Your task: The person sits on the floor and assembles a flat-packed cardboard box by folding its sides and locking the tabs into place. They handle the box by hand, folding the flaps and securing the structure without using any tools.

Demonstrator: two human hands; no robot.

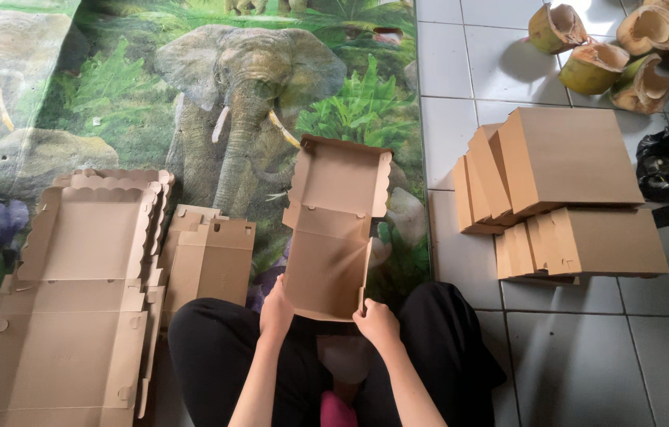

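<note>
while held, both hands (326, 316) on half-folded box (333, 229)

Floor: pale grey square tiles (587, 348) with dark grout on the right, a mat (113, 79) printed with elephant and green foliage on the left, even daylight.

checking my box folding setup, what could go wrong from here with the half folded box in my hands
1. The box is held only at its near edge by the left hand and right hand, so its raised sides may spring flat.
2. The stack of finished boxes leans unevenly and could slide across the tiles.
</note>
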